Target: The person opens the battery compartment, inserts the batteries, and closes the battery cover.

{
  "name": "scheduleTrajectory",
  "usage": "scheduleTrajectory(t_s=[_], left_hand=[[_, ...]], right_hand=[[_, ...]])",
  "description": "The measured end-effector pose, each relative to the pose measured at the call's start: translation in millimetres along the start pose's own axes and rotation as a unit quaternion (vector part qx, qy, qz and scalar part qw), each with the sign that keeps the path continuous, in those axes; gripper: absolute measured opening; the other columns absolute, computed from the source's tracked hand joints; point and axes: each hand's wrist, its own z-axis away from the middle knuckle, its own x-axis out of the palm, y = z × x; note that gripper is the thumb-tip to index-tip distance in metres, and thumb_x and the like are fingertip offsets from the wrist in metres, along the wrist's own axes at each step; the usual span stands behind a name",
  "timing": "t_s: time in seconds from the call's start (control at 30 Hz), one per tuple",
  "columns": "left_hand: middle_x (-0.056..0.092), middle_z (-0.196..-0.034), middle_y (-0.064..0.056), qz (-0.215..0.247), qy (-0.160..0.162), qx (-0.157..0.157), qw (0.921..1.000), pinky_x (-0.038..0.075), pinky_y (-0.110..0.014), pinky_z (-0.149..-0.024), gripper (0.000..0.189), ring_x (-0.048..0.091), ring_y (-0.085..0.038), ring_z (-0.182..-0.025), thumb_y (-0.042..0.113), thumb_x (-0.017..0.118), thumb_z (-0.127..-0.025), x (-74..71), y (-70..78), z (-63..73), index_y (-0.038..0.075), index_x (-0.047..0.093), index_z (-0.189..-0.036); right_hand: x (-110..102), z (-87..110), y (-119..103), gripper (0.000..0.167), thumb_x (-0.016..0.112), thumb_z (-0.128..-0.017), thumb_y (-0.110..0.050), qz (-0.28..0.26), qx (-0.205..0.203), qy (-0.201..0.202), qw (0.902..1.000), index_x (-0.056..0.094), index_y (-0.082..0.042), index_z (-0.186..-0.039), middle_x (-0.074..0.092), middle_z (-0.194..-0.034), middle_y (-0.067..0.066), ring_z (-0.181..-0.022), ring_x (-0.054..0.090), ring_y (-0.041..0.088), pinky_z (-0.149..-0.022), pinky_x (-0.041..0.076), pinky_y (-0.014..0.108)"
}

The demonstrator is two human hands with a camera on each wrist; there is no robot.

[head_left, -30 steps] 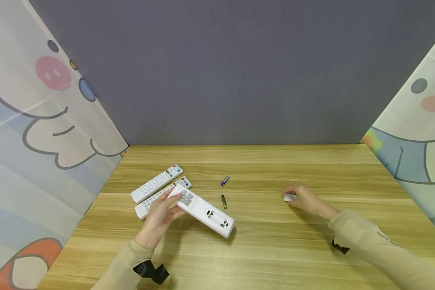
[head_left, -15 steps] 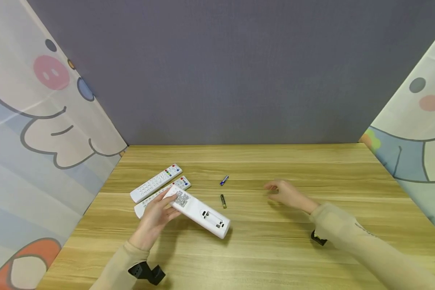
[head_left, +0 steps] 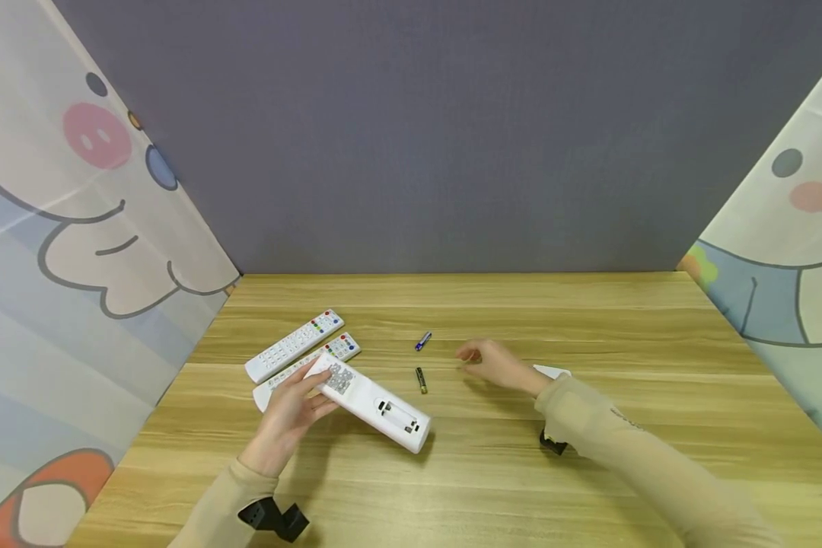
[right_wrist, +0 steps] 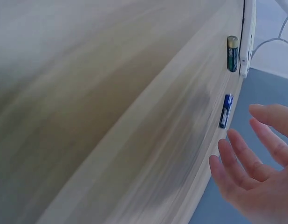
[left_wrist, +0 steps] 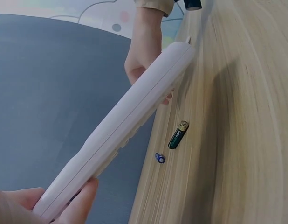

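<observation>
My left hand (head_left: 291, 415) grips one end of a white remote control (head_left: 373, 403), thumb on top. The remote's back faces up in the head view, and its battery compartment is uncovered with no batteries in it. My right hand (head_left: 493, 364) is held over the table with relaxed, parted fingers, holding nothing; the right wrist view shows the bare fingers (right_wrist: 246, 158). To its left lie a blue battery (head_left: 423, 341) and a dark green battery with a gold end (head_left: 421, 380), apart from each other. A white battery cover (head_left: 552, 371) lies by the right wrist, partly hidden.
Two more white remotes lie button side up at the left, the farther remote (head_left: 294, 346) and the nearer remote (head_left: 342, 346), which my left hand partly covers. A grey panel (head_left: 411, 137) rises behind the wooden table (head_left: 493, 487). Printed curtains flank both sides.
My right hand has let go of the white cover, leaving it on the table, and has moved left toward the batteries. The held remote has shifted slightly left.
</observation>
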Motion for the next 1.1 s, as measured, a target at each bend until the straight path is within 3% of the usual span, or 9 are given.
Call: scheduleTrajectory(t_s=[0.73, 1.1], left_hand=[[0.057, -0.091, 0.001, 0.014, -0.004, -0.008, 0.9999, 0.05, -0.033, -0.08, 0.055, 0.061, -0.018, -0.081, 0.004, 0.045, -0.09, -5.6, 1.9, -0.3, -0.001, 0.019, -0.138], [0.057, -0.091, 0.002, 0.016, -0.001, -0.009, 0.9998, 0.05, -0.033, -0.081, 0.056, 0.061, -0.017, -0.081, 0.004, 0.045, -0.09, -5.0, 2.2, -1.7, 0.0, 0.018, -0.139]], right_hand=[[36, -32.6, -24, 0.021, 0.06, -0.077, 0.001, -0.074, 0.01, -0.012, 0.9971, 0.061, 0.006, -0.098, 0.063, -0.084, 0.012, -0.074, 0.057, 0.017, -0.062, 0.049, 0.019], [52, -39.7, -30, 0.028, 0.068, -0.073, -0.005, -0.064, 0.046, -0.009, 0.9968, 0.06, 0.006, -0.098, 0.058, -0.066, 0.002, -0.054, 0.049, 0.007, -0.049, 0.044, 0.017]])
